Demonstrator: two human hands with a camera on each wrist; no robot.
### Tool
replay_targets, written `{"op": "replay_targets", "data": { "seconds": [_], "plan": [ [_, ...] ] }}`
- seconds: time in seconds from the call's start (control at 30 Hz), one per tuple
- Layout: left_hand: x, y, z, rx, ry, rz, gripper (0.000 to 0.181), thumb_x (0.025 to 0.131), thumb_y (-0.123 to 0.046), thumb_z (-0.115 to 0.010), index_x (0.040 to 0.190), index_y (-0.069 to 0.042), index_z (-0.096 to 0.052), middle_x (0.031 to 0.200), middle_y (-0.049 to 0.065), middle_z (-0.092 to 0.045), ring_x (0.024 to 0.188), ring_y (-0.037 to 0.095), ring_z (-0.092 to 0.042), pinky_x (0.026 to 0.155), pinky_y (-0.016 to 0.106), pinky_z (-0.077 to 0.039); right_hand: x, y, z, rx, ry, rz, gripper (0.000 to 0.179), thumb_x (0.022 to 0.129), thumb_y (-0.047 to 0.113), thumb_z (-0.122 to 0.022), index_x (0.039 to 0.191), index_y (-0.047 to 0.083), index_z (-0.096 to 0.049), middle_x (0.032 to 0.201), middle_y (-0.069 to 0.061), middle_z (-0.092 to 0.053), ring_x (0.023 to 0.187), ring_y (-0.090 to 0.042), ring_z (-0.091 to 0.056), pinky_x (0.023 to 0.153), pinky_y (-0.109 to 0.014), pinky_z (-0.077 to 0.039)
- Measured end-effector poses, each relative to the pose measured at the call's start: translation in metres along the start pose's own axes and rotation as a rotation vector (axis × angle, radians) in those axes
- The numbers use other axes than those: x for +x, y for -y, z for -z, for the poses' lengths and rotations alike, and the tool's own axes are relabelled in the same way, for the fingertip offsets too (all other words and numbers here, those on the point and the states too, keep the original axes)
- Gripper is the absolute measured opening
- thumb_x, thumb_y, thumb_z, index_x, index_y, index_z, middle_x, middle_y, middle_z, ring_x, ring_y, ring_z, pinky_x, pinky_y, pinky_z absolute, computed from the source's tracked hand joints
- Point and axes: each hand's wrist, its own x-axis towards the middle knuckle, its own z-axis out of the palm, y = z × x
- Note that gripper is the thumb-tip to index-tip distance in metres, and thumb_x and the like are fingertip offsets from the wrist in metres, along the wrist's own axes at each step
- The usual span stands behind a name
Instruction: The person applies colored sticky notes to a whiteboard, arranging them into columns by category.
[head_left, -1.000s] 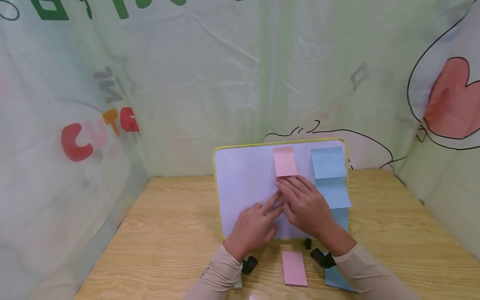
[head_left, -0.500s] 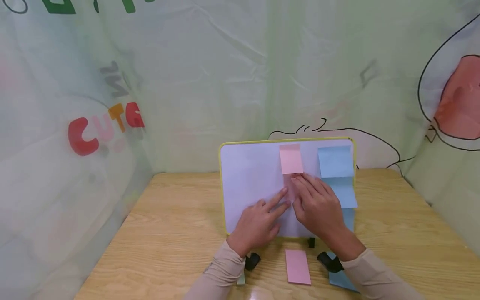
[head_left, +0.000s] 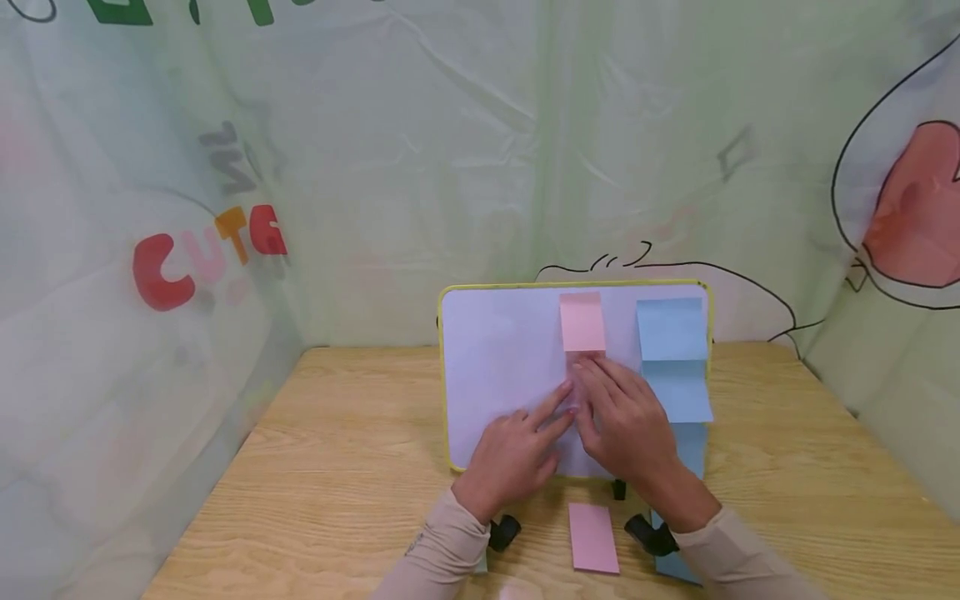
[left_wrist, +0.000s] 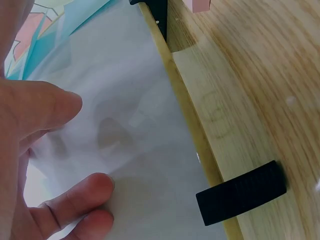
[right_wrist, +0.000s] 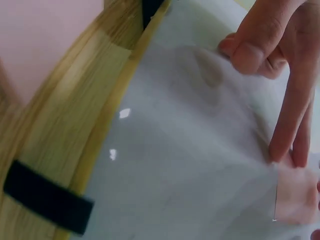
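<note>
On a yellow-framed whiteboard [head_left: 495, 367], a pink sticky note [head_left: 582, 321] sits near the top. Just below it lies a second pink note [right_wrist: 297, 195], mostly covered by fingers in the head view. My right hand [head_left: 630, 421] presses its extended fingertips on this lower note. My left hand [head_left: 513, 454] touches the note's lower left edge with its straight index and middle fingertips; its other fingers are bent and hold nothing. The left thumb [left_wrist: 50, 105] stands over the board's white surface in the left wrist view.
Blue sticky notes [head_left: 673, 329] run down the board's right side. A pink note pad [head_left: 593, 537] and a blue pad [head_left: 675, 567] lie on the wooden table [head_left: 337, 467] in front. A black support foot [left_wrist: 242, 192] grips the frame. A printed curtain [head_left: 390, 208] surrounds the table.
My right fingertips slid rightward along the top of the lower pink note, then back left and slightly down. The left fingertips stayed at its edge. The head view shifted slightly.
</note>
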Motion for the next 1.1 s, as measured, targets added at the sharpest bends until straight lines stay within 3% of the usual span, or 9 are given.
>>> {"op": "replay_targets", "data": {
  "seconds": [0.13, 0.43, 0.63, 0.83, 0.97, 1.1],
  "plan": [
    [0.001, -0.002, 0.001, -0.007, 0.024, 0.012, 0.057, 0.088, -0.029, -0.069, 0.143, -0.023, -0.058, 0.162, -0.001, -0.029, 0.069, 0.017, -0.059, 0.056, 0.029, -0.047, 0.004, 0.001, -0.003, 0.024, 0.024, 0.036, 0.044, 0.089, 0.016, -0.053, 0.125, -0.006, -0.064, 0.125, -0.021, -0.065, 0.115, -0.040, -0.060, 0.099, -0.058, -0.043],
    [0.001, -0.003, 0.001, 0.009, -0.012, 0.000, 0.054, 0.085, -0.029, -0.072, 0.138, -0.024, -0.063, 0.160, 0.000, -0.034, 0.065, 0.014, -0.058, 0.054, 0.026, -0.045, -0.002, -0.008, 0.012, -0.045, 0.112, -0.040, 0.045, 0.085, 0.012, -0.058, 0.126, -0.006, -0.062, 0.125, -0.022, -0.065, 0.118, -0.039, -0.059, 0.102, -0.056, -0.043],
    [-0.003, -0.005, 0.003, -0.021, -0.042, 0.007, 0.050, 0.084, -0.027, -0.074, 0.133, -0.023, -0.067, 0.159, 0.000, -0.036, 0.069, 0.013, -0.059, 0.055, 0.026, -0.046, -0.004, -0.007, 0.020, -0.019, 0.081, -0.063, 0.046, 0.084, 0.010, -0.057, 0.125, -0.008, -0.062, 0.123, -0.022, -0.066, 0.116, -0.039, -0.060, 0.091, -0.055, -0.050],
    [-0.015, -0.011, 0.002, -0.123, -0.074, 0.000, 0.047, 0.084, -0.023, -0.074, 0.130, -0.019, -0.067, 0.156, 0.004, -0.041, 0.065, 0.010, -0.059, 0.055, 0.025, -0.048, -0.015, 0.005, 0.028, 0.073, 0.010, -0.085, 0.041, 0.089, 0.017, -0.048, 0.116, -0.007, -0.067, 0.110, -0.019, -0.071, 0.097, -0.038, -0.067, 0.076, -0.057, -0.054],
    [-0.024, -0.016, 0.001, -0.170, -0.102, -0.009, 0.035, 0.085, -0.021, -0.074, 0.120, -0.020, -0.073, 0.143, 0.004, -0.056, 0.072, 0.009, -0.065, 0.059, 0.023, -0.051, -0.024, 0.013, 0.031, 0.129, 0.032, -0.100, 0.040, 0.091, 0.020, -0.046, 0.114, -0.003, -0.070, 0.104, -0.016, -0.072, 0.086, -0.034, -0.069, 0.065, -0.052, -0.055],
    [-0.030, -0.023, 0.002, -0.271, -0.077, -0.013, 0.023, 0.090, -0.018, -0.068, 0.111, -0.021, -0.076, 0.124, -0.002, -0.067, 0.090, 0.008, -0.069, 0.073, 0.021, -0.054, -0.035, 0.019, 0.034, 0.166, 0.098, -0.082, 0.038, 0.095, 0.022, -0.045, 0.109, 0.002, -0.073, 0.097, -0.010, -0.073, 0.077, -0.024, -0.069, 0.058, -0.042, -0.055]
  ]
}}
